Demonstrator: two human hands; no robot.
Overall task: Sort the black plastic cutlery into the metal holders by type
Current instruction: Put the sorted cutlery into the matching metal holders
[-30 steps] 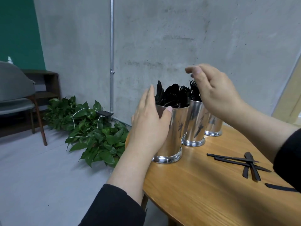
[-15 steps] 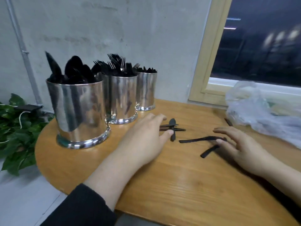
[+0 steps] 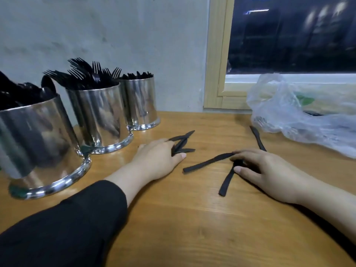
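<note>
Step in hand, by my read: gathering loose black knives off wooden table (image 3: 192,218) for far holder.

Your left hand (image 3: 159,160) lies palm down, fingers curled onto small bunch of knives (image 3: 183,143); looks like pinch, grip partly hidden.

Your right hand (image 3: 269,170) lies flat, fingers pressing two crossed knives (image 3: 208,162); none lifted. One more knife (image 3: 258,139) lies near plastic bag (image 3: 300,116).

Next move calls for: close fingers, lift bunches, drop in knife holder (image 3: 140,105), beyond fork holder (image 3: 100,116) and spoon holder (image 3: 36,143).
</note>
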